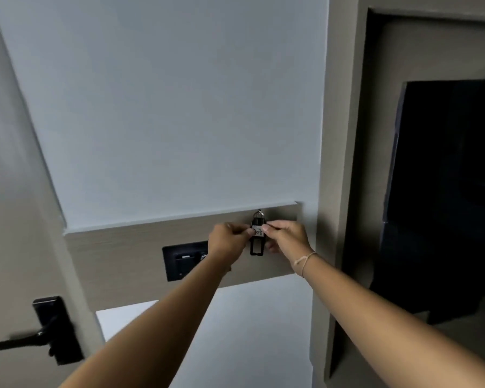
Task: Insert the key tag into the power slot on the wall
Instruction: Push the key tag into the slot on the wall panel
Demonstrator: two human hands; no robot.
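A black key tag [257, 242] with a white label and a metal ring on top is held upright in front of the beige wall band [123, 253]. My left hand [226, 242] pinches its left side and my right hand [287, 237] pinches its right side at the label. The black power slot panel [184, 260] is set in the band to the left of the tag, and my left wrist hides its right end. The tag is outside the slot.
A black door handle and lock plate [55, 330] sit at the lower left on a door. A dark doorway [445, 191] opens to the right past a beige frame [345, 163]. Pale wall fills the space above the band.
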